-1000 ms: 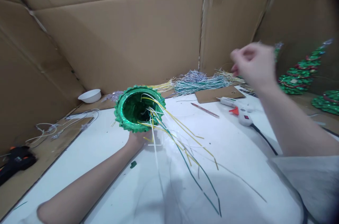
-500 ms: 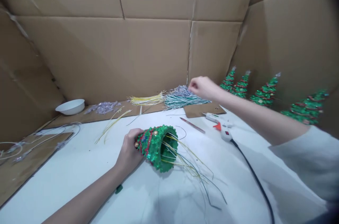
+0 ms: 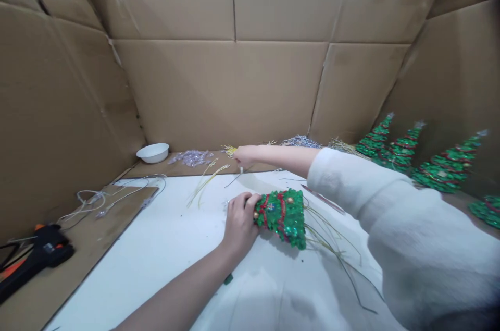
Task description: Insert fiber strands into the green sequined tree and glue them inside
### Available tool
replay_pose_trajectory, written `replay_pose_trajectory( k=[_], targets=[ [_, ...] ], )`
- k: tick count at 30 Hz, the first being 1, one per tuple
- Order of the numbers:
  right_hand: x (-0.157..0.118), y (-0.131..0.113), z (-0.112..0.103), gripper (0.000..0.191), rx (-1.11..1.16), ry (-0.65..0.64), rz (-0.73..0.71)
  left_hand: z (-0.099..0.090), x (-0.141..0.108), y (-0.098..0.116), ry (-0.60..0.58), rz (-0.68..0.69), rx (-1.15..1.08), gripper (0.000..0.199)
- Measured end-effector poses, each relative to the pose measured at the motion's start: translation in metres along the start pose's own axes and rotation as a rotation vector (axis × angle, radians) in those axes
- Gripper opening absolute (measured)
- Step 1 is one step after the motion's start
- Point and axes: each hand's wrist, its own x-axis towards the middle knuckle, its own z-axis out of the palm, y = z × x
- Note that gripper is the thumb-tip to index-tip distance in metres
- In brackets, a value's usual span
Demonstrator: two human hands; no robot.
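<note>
A green beaded tree with red garland and gold beads (image 3: 287, 216) lies on its side, tip to the left. My left hand (image 3: 241, 219) is wrapped round its narrow part. Thin yellow and dark green wires (image 3: 332, 240) trail out of its wide end to the right. My right hand (image 3: 246, 156) is at the yellow wire bundle (image 3: 229, 150) by the back wall, fingers closed; what they hold, if anything, is hidden. Loose yellow wires (image 3: 203, 185) lie on the white tabletop (image 3: 156, 247) left of my right hand.
Several finished trees (image 3: 445, 164) stand at the right. Along the back are a white bowl (image 3: 153, 152), clear beads (image 3: 191, 158) and blue-white wires (image 3: 300, 141). A black glue gun (image 3: 49, 247) and white cables (image 3: 91, 200) lie left. A pencil (image 3: 322, 198) lies behind the tree.
My right hand has moved left from the green and white wires to the yellow bundle. The view has turned left; the held tree's opening now faces away. My left hand still grips it.
</note>
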Motion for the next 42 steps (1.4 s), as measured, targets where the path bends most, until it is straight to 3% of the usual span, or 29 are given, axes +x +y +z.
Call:
replay_pose_trajectory(
  k=[4,8,14,19,25,34,42],
  targets=[
    [0.046,-0.015,0.011,0.033,-0.055,0.0,-0.059,0.0,0.0,0.002,-0.011,0.002,0.022,0.059],
    [0.072,-0.028,0.021,0.033,-0.084,0.007,-0.091,0.0,0.001,0.002,-0.018,-0.012,0.034,0.059],
    [0.085,-0.032,0.024,0.033,-0.048,0.056,-0.076,0.002,0.001,-0.004,-0.043,-0.002,0.004,0.054],
    [0.088,-0.022,0.003,0.033,-0.011,0.132,-0.099,0.003,0.003,-0.007,-0.033,0.033,0.009,0.054],
    [0.082,-0.009,-0.032,0.022,0.02,0.224,-0.173,-0.001,0.005,-0.005,-0.043,0.039,0.013,0.056],
    [0.046,-0.002,-0.065,0.026,0.13,0.349,-0.153,-0.003,0.006,-0.009,-0.065,0.089,0.081,0.055],
    [0.011,0.018,-0.074,0.008,0.496,0.571,0.159,-0.002,0.009,-0.018,-0.019,0.162,0.123,0.052]
  ],
)
